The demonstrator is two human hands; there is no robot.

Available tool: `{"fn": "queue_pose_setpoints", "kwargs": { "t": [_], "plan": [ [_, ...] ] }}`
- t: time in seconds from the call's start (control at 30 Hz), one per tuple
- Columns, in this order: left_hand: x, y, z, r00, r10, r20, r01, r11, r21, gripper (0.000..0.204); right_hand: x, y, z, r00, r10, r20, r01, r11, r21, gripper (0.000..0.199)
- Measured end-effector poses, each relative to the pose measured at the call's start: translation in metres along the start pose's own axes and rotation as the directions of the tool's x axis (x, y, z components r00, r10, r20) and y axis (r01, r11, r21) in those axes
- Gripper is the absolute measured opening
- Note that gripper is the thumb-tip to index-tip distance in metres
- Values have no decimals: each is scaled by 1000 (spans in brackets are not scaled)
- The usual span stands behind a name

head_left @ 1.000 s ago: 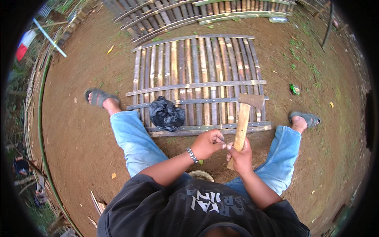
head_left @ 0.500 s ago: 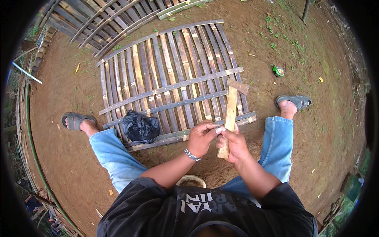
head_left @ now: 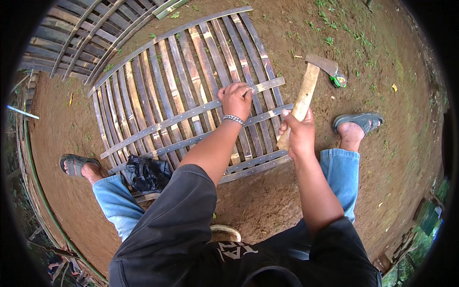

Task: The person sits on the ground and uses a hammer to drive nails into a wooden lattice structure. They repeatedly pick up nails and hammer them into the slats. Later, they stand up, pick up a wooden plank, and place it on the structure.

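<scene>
The left hand [head_left: 235,99] is pinching something small against a crossbar of the slatted bamboo panel [head_left: 158,91] lying on the dirt, steadying it, while the right hand [head_left: 299,133] is gripping the wooden-handled hammer [head_left: 311,83], raised beside it.

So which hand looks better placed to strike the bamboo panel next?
Probably the right hand: it grips the hammer by its wooden handle, head raised. The left hand presses on the bamboo panel, fingertips pinched at a cross slat.

One head-worn fisheye looks steeply down, close over the bamboo panel [head_left: 191,95].
</scene>
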State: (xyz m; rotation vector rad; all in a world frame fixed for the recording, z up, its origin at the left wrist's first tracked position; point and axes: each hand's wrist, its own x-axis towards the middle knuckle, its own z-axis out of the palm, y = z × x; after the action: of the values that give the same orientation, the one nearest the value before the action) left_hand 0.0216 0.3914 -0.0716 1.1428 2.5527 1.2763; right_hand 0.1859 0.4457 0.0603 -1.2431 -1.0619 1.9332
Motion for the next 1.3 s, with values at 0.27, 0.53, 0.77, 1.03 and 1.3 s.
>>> {"fn": "queue_pose_setpoints", "kwargs": {
  "t": [0.27,0.53,0.77,1.03,1.3],
  "plan": [
    [-1,-4,24,999,21,-25,-20,998,59,7,2,49,-10,999,39,7,-38,989,-145,40],
    [0,-5,24,996,52,-71,-49,998,42,3,-9,68,-44,978,-93,189,210,506,-837,51],
    [-1,-10,25,998,49,-46,-47,998,43,6,-14,54,-34,967,-82,243,256,363,-896,57],
    [-1,-9,23,999,29,-37,-28,999,36,7,-11,46,-30,969,-83,234,248,312,-917,55],
    [1,-11,20,999,47,-25,-47,998,32,8,-9,40,-24,982,1,187,181,258,-949,55]
  ]
}}
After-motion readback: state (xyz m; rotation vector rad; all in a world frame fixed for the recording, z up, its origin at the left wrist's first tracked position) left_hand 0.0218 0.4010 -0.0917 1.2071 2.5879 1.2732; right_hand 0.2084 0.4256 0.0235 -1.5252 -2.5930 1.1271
